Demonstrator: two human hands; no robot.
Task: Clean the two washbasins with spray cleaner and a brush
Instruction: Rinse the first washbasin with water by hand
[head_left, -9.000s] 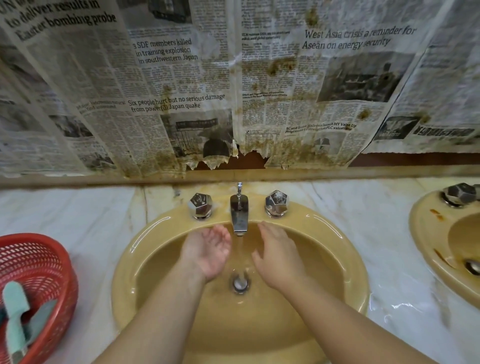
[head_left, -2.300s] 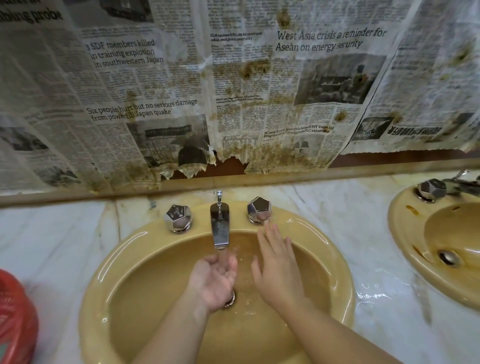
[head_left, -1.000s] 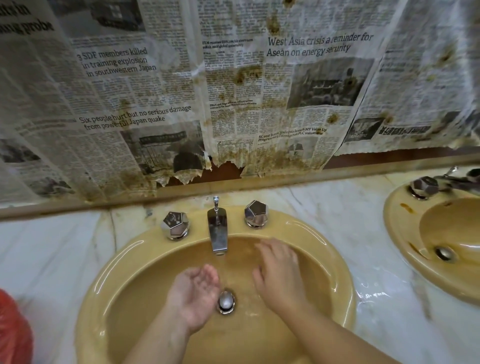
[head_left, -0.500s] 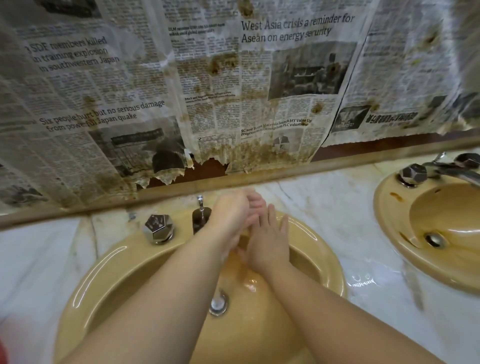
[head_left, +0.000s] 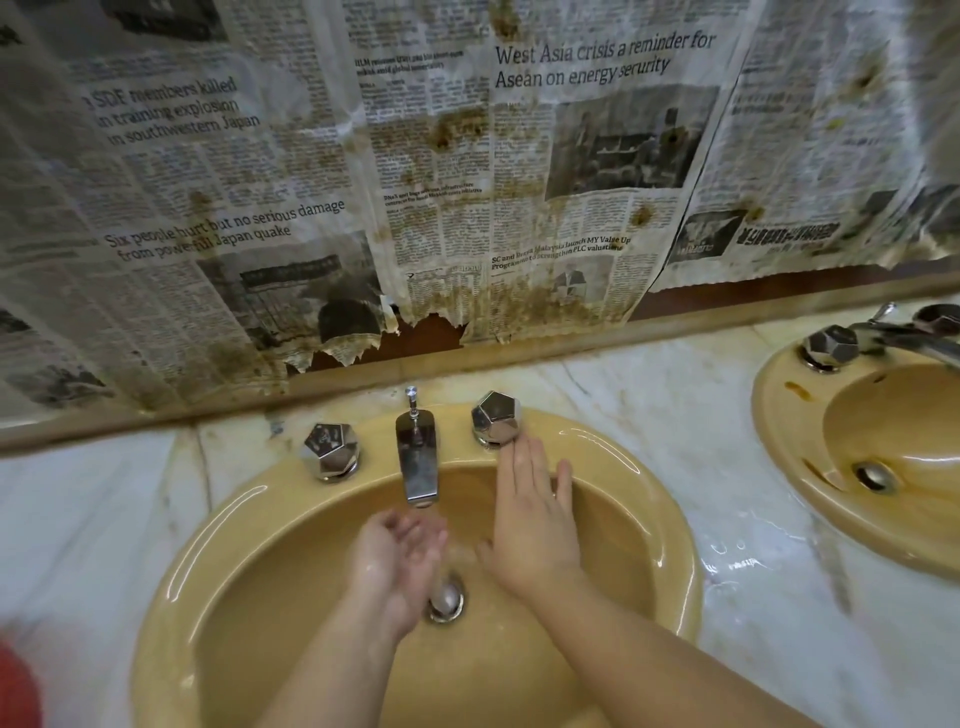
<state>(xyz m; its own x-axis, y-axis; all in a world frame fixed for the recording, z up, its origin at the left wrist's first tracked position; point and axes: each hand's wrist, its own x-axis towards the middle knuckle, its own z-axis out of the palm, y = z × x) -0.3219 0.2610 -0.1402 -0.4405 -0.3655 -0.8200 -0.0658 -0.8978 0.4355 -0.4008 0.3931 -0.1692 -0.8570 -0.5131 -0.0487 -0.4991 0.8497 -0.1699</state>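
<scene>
You see only part of the second washbasin (head_left: 878, 467), right of the near washbasin (head_left: 291, 519): the frame's right edge cuts it, and its tap (head_left: 914, 340) smears into blur. A red shape (head_left: 18, 686) left of the near washbasin is clipped at the corner, perhaps a basket. The left hand (head_left: 397, 558) hides part of the drain (head_left: 447, 600). The near washbasin's front rim runs off the bottom edge.

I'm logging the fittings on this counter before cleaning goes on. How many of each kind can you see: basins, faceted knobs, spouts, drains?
Mustard-yellow ceramic washbasins: 2 (near, right)
Faceted chrome tap knobs: 4 ()
Chrome spouts: 2 ()
Chrome drains: 2 ()
Total: 10
</scene>
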